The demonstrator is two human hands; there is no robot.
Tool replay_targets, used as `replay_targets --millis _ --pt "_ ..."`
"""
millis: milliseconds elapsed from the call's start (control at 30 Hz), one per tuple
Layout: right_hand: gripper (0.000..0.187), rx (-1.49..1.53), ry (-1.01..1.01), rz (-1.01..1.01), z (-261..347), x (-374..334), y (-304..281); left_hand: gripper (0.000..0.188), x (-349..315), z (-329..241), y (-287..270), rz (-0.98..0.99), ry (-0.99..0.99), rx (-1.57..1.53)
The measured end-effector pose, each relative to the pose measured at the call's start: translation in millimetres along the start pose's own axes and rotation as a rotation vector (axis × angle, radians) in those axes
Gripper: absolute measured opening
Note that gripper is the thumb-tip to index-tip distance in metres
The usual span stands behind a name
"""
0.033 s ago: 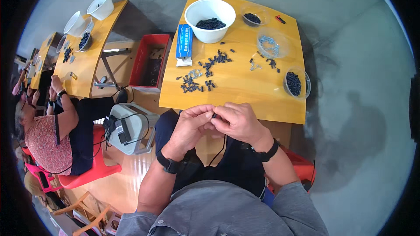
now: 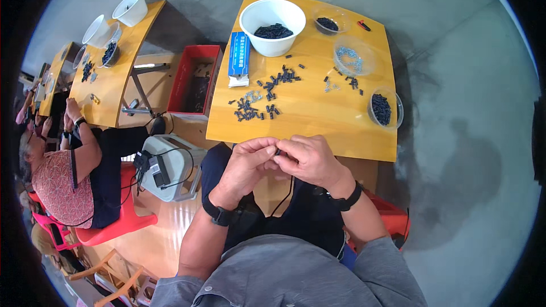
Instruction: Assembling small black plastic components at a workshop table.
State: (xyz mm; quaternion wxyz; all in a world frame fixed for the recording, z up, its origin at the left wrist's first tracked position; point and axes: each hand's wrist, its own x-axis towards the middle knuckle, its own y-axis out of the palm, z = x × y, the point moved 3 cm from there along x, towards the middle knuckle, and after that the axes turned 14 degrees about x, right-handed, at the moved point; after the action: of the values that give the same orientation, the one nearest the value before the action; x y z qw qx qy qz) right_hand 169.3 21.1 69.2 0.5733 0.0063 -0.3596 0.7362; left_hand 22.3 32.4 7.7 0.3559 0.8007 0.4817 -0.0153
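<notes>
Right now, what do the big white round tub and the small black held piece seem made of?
The white tub: probably smooth plastic, from its even colour and thin rim. The black piece: perhaps plastic, from its dark colour; fingers hide its finish.

The tabletop (image 2: 310, 116) looks like smooth wood with a soft sheen, the white bowl (image 2: 274, 47) smooth plastic, the clear tub (image 2: 369, 58) glossy plastic, the blue box (image 2: 239, 59) printed card, the black pieces (image 2: 247, 116) dullish plastic, the shirt (image 2: 284, 273) matt woven cloth.
</notes>
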Motion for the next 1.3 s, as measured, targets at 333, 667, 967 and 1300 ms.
replay_targets --millis 333,667,967,1300 --pt "0.024 0.164 0.03 0.028 -7 -7 2 0.016 3 -2 -8 0.167 -0.093 0.046" --pt "0.022 0.286 0.473 -0.248 -77 -31 -13 0.012 2 -2 -8 0.112 -0.139 0.15" --pt "0.028 -0.439 0.74 -0.223 -161 -16 -61 0.007 -2 18 -22 0.005 -0.211 0.286" --pt "0.031 -0.311 0.675 -0.254 -165 -17 -61 0.008 1 29 -34 -0.071 -0.225 0.392"
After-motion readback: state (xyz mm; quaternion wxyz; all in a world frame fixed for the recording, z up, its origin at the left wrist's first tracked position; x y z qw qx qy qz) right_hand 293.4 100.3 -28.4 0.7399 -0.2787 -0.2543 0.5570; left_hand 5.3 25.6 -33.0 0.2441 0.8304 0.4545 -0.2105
